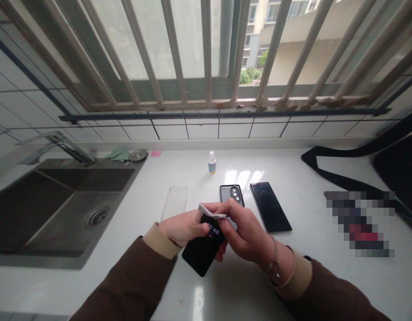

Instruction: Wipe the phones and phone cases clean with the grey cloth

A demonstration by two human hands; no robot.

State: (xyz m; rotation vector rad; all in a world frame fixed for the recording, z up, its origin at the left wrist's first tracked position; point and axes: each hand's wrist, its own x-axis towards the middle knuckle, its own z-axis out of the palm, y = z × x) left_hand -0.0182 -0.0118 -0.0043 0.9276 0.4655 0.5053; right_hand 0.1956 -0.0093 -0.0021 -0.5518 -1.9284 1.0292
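Observation:
My left hand (187,227) grips a black smartphone (201,255), its thumb lying over the screen, where a lit clock shows. The phone is tilted above the counter. In my right hand (241,227) a folded pale grey cloth (210,211) is pinched, touching the phone's upper end. Just behind my hands lies a black phone case (230,191), partly covered by my right hand. A clear phone case (175,200) rests to the left, behind my left wrist. A second dark phone (271,207) lies flat on the right. Farther back stands a small white-capped bottle (211,162).
A dark sink (75,218) with a chrome faucet (70,149) is on the left. On its edge sit a green cloth (119,154) and a metal drain strainer (138,155). A black strap (329,171) and a blurred-out patch (361,223) are right. Barred windows stand behind.

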